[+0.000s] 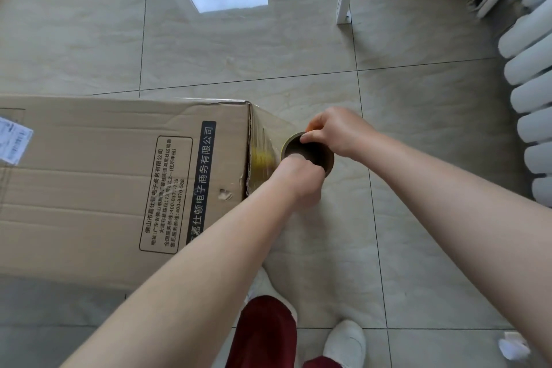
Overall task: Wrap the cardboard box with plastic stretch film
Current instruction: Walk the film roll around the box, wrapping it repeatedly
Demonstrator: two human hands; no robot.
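Standing over a large cardboard box (119,176) that lies on the tiled floor (239,54), a person steadies an upright roll of stretch film (309,155) just beside the box's end, left hand (301,181) and right hand (337,133) each pinching its top rim. The film (268,134) runs taut from the box corner; thin and clingy, it looks apt to tear, so the roll's stiff rim seems the sound hold
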